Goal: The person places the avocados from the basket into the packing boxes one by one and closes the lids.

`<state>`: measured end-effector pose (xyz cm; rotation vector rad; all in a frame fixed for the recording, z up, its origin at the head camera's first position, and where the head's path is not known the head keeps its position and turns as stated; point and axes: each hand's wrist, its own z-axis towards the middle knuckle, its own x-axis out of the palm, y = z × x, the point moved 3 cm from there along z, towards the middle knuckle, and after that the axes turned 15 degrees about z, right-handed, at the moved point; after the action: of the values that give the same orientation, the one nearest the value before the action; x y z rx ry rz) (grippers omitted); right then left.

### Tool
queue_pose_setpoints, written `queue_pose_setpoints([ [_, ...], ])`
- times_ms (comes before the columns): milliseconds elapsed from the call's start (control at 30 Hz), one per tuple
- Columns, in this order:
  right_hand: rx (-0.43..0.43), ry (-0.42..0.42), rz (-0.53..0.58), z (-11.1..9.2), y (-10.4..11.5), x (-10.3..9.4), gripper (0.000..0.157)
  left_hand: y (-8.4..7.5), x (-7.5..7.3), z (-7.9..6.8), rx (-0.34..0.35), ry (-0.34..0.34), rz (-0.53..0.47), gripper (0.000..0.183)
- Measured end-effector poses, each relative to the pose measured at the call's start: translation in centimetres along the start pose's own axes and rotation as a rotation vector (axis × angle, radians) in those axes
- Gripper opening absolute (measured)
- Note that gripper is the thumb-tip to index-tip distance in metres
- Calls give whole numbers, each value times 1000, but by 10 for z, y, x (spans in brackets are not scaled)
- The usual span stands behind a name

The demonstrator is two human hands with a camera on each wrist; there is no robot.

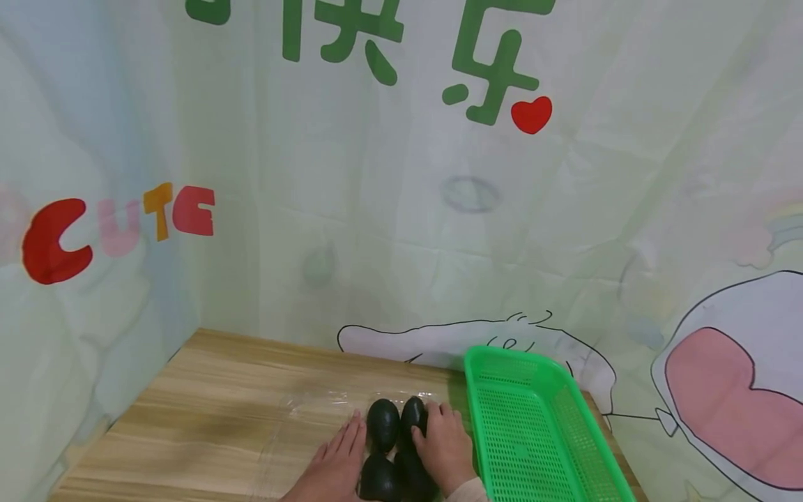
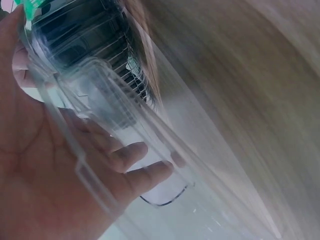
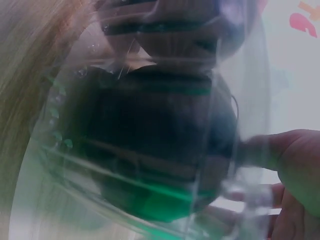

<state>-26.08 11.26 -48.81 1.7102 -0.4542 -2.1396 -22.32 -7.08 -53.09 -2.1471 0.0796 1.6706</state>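
Several dark avocados [image 1: 383, 422] sit close together in a clear plastic box [image 1: 401, 394]. Its transparent lid [image 1: 288, 439] spreads over the table to the left. My left hand [image 1: 339, 453] lies along the left side of the avocados, fingers extended. In the left wrist view, that palm is seen behind the clear plastic edge [image 2: 65, 125]. With thumb and fingers, my right hand [image 1: 447, 446] holds the far right avocado [image 1: 414, 415]. Through the box wall, the right wrist view shows a large dark avocado [image 3: 160, 125] with the right thumb [image 3: 265, 150] against it.
A green mesh basket [image 1: 521, 418] stands just right of my right hand, near the table's right edge. The wooden table [image 1: 207, 404] meets a printed cloth backdrop [image 1: 376, 209] at the back and left.
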Motion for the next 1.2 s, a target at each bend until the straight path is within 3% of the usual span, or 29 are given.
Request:
queue_pose_setpoints([
  [167,-27,-36,11,-3,1,-4,41,1,0,0,-6,-2,-14,141],
  [400,-42,-39,27,-3,1,-5,39,1,0,-3,14,-56,22,138],
  [667,-58,-22,57,-6,4,-2,36,7,3,1,-55,47,-20,144],
  [933,-27,24,81,-7,2,0,37,10,5,-5,27,-10,13,138],
  [1200,-36,33,63,-4,3,-1,37,3,5,-10,-9,-29,-39,129],
])
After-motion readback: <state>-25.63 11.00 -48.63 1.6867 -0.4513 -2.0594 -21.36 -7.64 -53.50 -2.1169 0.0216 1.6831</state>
